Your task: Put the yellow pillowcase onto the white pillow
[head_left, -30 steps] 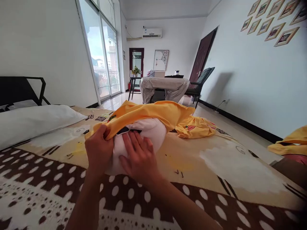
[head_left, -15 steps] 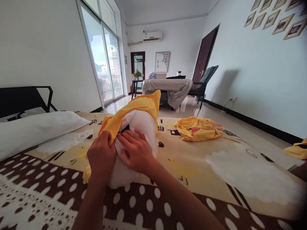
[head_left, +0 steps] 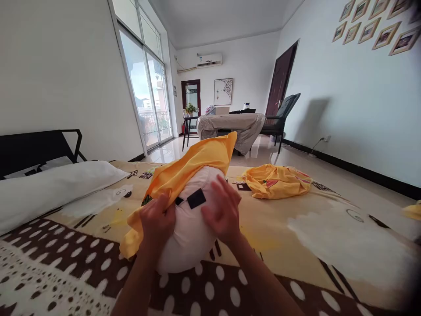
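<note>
A white pillow [head_left: 189, 239] lies in front of me on the bed, its far part inside a yellow pillowcase [head_left: 194, 162]. Two dark patches show on the pillow's white cover, the larger a black label [head_left: 196, 199]. My left hand [head_left: 158, 219] is closed on the pillowcase's near edge at the pillow's left side. At the right side of the pillow is my right hand [head_left: 223, 208], its fingers apart and blurred by motion; whether it touches the pillow I cannot tell.
Another yellow pillowcase [head_left: 278, 181] lies crumpled on the patterned bedsheet [head_left: 263, 228] to the right. A second white pillow [head_left: 62, 186] rests at the left, by the black headboard [head_left: 36, 147]. Beyond the bed stand a covered table [head_left: 230, 123] and a dark chair [head_left: 281, 118].
My right hand has lifted off the middle of the pillow and moved right, uncovering the black label. My left hand still grips the pillowcase. The camera view has shifted slightly.
</note>
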The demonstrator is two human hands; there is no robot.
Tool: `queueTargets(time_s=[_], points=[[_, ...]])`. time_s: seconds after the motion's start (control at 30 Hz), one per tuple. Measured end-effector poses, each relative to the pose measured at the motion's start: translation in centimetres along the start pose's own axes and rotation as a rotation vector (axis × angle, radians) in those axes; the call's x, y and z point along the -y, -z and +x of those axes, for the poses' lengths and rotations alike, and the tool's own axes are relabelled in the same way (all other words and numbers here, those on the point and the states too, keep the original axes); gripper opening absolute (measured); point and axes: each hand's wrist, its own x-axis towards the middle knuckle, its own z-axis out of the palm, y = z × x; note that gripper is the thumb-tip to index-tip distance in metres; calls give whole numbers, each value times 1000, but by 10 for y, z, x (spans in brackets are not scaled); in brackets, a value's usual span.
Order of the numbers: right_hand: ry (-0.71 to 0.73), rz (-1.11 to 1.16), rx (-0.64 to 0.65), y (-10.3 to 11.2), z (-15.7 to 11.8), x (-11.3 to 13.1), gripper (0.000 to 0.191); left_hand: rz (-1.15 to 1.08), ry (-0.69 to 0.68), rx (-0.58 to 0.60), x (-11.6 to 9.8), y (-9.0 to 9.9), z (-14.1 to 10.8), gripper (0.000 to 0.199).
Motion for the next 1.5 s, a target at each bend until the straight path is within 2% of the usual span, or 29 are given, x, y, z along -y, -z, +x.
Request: queueTargets(time_s=[0.1, 0.2, 0.33, 0.4, 0.47, 0.53, 0.7, 0.77, 0.87, 1.0, 1.1, 1.2, 1.33, 1.43, 1.5], points=[[-120, 3, -28, 9, -1, -22, 53, -121, -166, -12, -8, 1, -2, 14], [-99, 25, -49, 13, -2, -30, 38, -157, -236, 31, -20, 8, -1, 11], [-43, 1, -93, 12, -3, -19, 24, 121, -83, 188, -35, 21, 5, 7], [-6, 20, -78, 9, -4, -9, 27, 279, -7, 249, -40, 25, 8, 10], [26, 39, -56, 6, -5, 2, 36, 330, 35, 263, -41, 28, 9, 14], [53, 45, 3, 4, -6, 12, 45, 274, 88, 252, -40, 27, 10, 16], [28, -45, 184, 7, -3, 30, 54, -75, 248, 210, -37, 20, 7, 11], [2, -74, 242, 8, -3, 36, 54, -125, 211, 151, -44, 20, 3, 10], [-25, -78, 319, 6, -6, 39, 44, -155, 6, 89, -59, 21, -3, 13], [4, -140, 241, -1, -13, 28, 32, -182, -225, 175, -81, 24, -10, 13], [16, -182, 160, -4, -16, 16, 22, -72, -350, 269, -90, 25, -12, 11], [-4, -180, 164, -1, -13, 9, 18, 23, -344, 281, -91, 23, -10, 12], [-26, -80, 250, 11, -2, 3, 20, -27, -312, 180, -82, 23, -4, 17], [64, 36, 389, 25, 9, 2, 21, -104, -250, 82, -70, 33, -8, 18], [122, 90, 454, 33, 14, 6, 29, -122, -189, 18, -61, 48, -17, 21]])
